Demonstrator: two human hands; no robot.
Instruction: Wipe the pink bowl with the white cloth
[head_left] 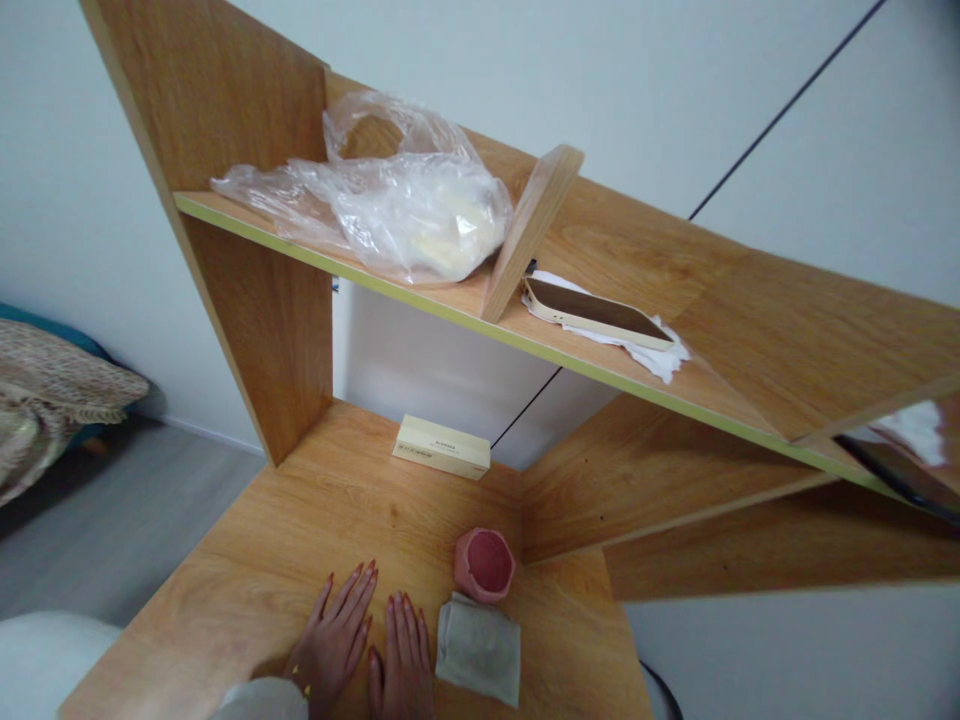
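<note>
Both hands rest on the wooden desk (247,570) near its front edge, side by side. My left hand (335,635) lies with its fingers stretched out and holds nothing. Just to its right, my right hand (403,655) is also laid flat, fingers extended, with nothing in it. A folded grey cloth (478,648) is right beside my right hand, not touching it. Behind the cloth stands a pink faceted pot (484,565). Farther back, a long cream box (441,448) sits at the rear of the desk.
Above the desk runs a wooden shelf (420,300). It holds a clear plastic bag (420,215), an upright divider (534,230) and a phone (600,312) on white tissue (664,362). At far left is a blanket-covered seat (60,385).
</note>
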